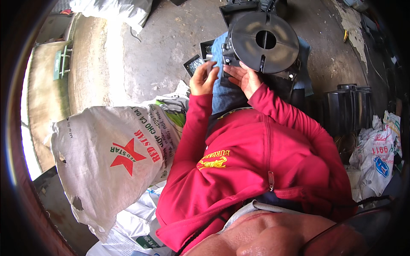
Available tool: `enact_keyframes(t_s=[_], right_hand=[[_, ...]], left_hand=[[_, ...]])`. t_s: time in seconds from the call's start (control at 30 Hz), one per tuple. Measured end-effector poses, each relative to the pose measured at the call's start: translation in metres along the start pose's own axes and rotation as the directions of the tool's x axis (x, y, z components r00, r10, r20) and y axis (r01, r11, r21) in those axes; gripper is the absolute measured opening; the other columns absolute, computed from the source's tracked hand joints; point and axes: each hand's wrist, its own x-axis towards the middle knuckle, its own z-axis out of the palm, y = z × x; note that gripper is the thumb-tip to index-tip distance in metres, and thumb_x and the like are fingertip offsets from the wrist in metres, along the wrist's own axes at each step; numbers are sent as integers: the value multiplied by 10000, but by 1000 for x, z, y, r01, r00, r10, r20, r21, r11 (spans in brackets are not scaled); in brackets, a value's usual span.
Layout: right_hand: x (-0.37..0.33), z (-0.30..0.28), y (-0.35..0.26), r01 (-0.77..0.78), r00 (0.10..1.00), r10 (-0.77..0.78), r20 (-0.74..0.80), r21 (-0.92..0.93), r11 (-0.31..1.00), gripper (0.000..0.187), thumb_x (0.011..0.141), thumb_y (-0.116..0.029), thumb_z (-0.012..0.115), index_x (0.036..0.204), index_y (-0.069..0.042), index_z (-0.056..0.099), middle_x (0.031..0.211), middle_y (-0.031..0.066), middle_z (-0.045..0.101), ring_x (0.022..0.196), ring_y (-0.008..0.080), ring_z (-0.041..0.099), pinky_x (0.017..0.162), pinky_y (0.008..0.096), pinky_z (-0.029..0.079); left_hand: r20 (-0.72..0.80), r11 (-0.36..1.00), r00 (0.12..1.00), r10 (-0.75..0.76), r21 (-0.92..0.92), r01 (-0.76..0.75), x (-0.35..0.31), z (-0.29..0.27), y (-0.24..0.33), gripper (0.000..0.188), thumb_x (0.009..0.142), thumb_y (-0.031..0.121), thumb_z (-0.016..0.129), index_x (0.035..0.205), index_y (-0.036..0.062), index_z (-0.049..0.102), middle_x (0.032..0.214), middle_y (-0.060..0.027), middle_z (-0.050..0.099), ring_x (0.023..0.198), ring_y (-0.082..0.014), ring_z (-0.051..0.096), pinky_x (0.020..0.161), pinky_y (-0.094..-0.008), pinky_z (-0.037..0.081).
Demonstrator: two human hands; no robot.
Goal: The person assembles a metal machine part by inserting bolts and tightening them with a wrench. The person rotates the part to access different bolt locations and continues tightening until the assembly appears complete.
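A black round plastic part [279,36], with a hole in its middle and narrow slots, rests over my lap on blue cloth [224,94]. My right hand [245,80] is beside its near left edge, palm turned up and fingers stretched toward the small fittings at its side. To the left, my left hand [203,80] is closed in a pinch close to those fittings. What it pinches, if anything, is too small to make out. Just beyond my left hand stands a small black tray [188,67] with small shiny pieces in it.
A second small black tray [204,50] sits behind the first. A larger black bin [228,16] is at the far side. White woven sacks [96,141] lie at my left. Black plastic parts [348,106] and another printed sack [376,147] stand at my right.
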Motion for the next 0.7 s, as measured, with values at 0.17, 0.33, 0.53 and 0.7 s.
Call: enact_keyframes(t_s=[0.17,0.33,0.53,0.7], right_hand=[[-3,4,0,0,1000,0,-3,-62,998,517,875,-429,428,1151,4,490,1213,110,530,1124,156,500,859,260,410],[-2,5,2,1,1000,-1,-12,-36,999,513,862,-422,459,1140,6,499,1206,121,532,1129,165,499,854,263,415],[-3,5,2,40,999,-40,-4,-42,998,511,852,-413,479,1142,8,499,1186,127,544,1109,177,516,848,272,424],[0,0,2,15,1000,-15,-10,-20,1000,496,845,-408,489,1125,1,509,1151,117,568,1091,174,529,846,274,426]], left_hand=[[162,887,916,-368,-234,398,-56,-6,-20,294,919,231,472,1106,21,560,707,-10,544,489,-45,453,368,-177,311],[56,982,998,-22,188,11,-51,-3,14,323,875,31,481,1196,4,499,800,-81,609,624,-109,590,469,-240,447],[90,692,856,509,549,-469,-20,3,22,439,793,-10,558,1211,121,527,647,-96,520,497,-217,522,471,-309,428],[128,670,871,475,589,-452,-11,4,11,427,787,26,585,1191,161,548,640,-95,533,482,-240,529,460,-335,423]])
